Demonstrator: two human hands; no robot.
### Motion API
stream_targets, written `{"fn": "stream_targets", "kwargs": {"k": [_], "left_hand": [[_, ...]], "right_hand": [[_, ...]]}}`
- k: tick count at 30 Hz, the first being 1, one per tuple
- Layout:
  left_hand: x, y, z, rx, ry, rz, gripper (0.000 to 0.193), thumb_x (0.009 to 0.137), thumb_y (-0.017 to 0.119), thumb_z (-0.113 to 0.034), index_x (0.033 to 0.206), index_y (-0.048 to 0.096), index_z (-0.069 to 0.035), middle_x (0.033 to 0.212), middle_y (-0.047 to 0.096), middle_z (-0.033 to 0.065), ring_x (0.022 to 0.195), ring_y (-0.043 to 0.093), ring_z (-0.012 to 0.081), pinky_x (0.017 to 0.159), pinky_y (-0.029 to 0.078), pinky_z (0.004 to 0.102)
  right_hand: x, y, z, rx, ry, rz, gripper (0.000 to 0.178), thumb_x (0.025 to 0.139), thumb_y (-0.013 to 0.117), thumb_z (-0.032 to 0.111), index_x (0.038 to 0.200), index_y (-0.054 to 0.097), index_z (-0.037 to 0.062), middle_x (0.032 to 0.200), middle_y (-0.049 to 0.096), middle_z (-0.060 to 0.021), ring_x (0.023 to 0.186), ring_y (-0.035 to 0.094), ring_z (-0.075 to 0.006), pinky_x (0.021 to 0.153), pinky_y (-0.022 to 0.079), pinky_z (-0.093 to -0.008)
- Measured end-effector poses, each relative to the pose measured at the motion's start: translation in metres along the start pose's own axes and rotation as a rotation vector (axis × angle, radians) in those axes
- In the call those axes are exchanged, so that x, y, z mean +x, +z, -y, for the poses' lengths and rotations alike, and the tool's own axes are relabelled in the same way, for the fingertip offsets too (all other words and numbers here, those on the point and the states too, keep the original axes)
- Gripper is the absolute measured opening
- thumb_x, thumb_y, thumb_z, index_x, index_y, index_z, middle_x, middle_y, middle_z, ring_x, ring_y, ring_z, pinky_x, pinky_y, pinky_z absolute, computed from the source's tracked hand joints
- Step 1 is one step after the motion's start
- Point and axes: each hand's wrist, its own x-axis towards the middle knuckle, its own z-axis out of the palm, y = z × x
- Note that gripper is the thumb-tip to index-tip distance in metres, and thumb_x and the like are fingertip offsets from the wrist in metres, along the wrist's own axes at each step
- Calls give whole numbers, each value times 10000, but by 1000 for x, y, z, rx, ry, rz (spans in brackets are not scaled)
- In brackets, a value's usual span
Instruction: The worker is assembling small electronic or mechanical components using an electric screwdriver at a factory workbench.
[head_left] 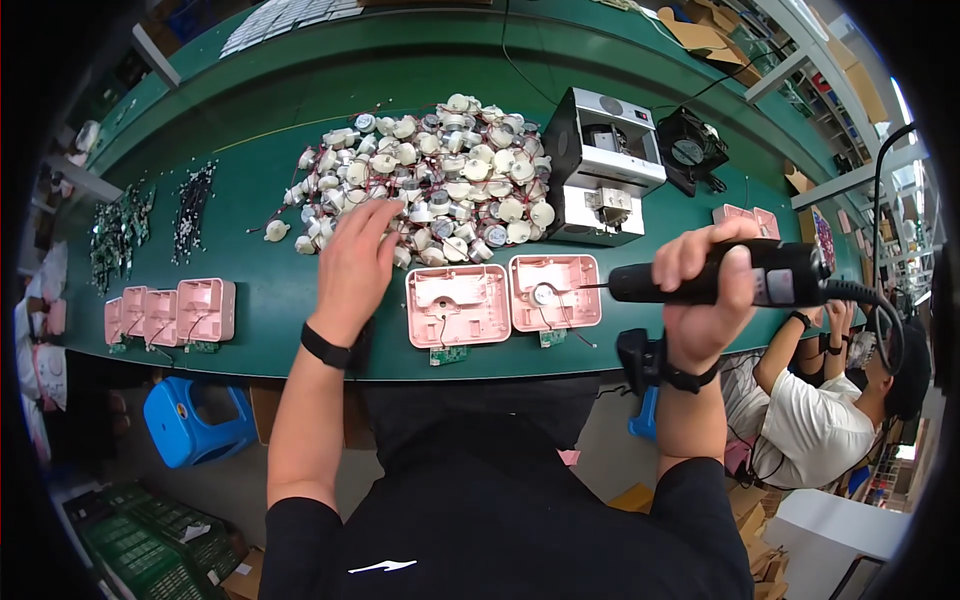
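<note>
Right fingers (738,275) grip black power screwdriver (775,275) — left fingers (372,220) beside motors (455,165).

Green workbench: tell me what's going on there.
The person's right hand grips a black corded electric screwdriver, its bit pointing toward a round white part inside a pink housing. The pink housing to its left shows no such part. The left hand is at the near edge of a pile of small wired parts, apparently motors; whether it grips one is hidden.
</note>
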Motion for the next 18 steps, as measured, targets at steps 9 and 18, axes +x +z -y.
{"fn": "stream_targets", "kwargs": {"k": [9,18], "left_hand": [[17,8,22,86,70,123,352,831,624,-25,1171,613,-116,1176,612,75,943,636,302,794,525,391],[-7,-8,5,-220,-342,-124,252,893,648,-127,1135,607,-69,1020,585,80,780,604,185,671,484,286]], "right_hand": [[-39,33,-45,-44,75,124,314,893,631,222,1050,421,49,707,504,-74,573,479,-152,580,450,-309],[-42,31,-66,-77,144,120,318,874,649,162,1048,415,35,715,535,-96,591,505,-160,608,477,-315]]}}
